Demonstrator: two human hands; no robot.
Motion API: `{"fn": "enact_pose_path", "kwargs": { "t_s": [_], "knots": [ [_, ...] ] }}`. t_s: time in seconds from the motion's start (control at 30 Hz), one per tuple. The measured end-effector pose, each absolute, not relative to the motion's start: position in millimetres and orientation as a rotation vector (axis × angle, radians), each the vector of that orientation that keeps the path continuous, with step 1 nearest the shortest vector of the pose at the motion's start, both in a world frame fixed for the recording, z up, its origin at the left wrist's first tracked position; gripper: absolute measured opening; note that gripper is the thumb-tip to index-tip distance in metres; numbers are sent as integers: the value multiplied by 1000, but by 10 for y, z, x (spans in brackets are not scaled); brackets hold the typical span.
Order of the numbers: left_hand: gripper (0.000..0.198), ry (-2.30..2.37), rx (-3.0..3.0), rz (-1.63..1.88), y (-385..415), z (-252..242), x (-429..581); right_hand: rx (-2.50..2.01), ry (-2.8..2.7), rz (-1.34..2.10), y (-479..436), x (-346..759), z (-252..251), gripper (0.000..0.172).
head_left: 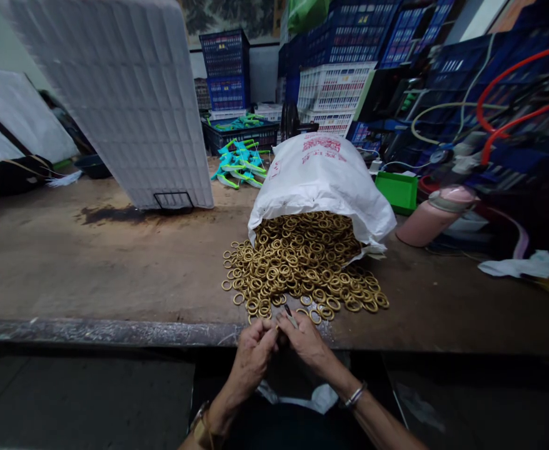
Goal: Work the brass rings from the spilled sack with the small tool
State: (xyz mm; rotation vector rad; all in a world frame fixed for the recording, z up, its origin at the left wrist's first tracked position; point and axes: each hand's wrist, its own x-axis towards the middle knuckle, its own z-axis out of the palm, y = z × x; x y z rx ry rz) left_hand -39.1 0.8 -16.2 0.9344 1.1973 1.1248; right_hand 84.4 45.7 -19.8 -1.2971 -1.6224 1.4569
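A heap of brass rings spills from a white sack lying on its side on the brown workbench. My left hand and my right hand meet at the bench's front edge, just below the heap. Both are closed in a pinch. A thin dark rod-like piece sticks up from my right hand's fingers. What my left fingers hold is too small to make out. A bracelet shows on my right wrist and a watch on my left.
A tall white gridded panel leans on the bench at back left. Teal plastic parts lie behind the sack. A green box, a pink cylinder, hoses and stacked blue and white crates crowd the right and back.
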Motion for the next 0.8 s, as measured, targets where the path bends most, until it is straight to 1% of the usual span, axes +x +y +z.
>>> {"fn": "enact_pose_path", "kwargs": {
  "t_s": [0.27,0.37,0.47,0.8],
  "knots": [
    [28,1170,949,1126,39,-161,-397,-1314,-1541,1516,457,814,-181,30],
    [29,1145,943,1136,48,-124,-398,-1334,-1516,1507,449,807,-197,33],
    [29,1114,928,1121,56,-106,-417,-1359,-1512,1461,446,799,-199,36],
    [32,1046,820,1087,5,-171,-456,-1323,-1705,1261,439,792,-106,32]
  ]
}}
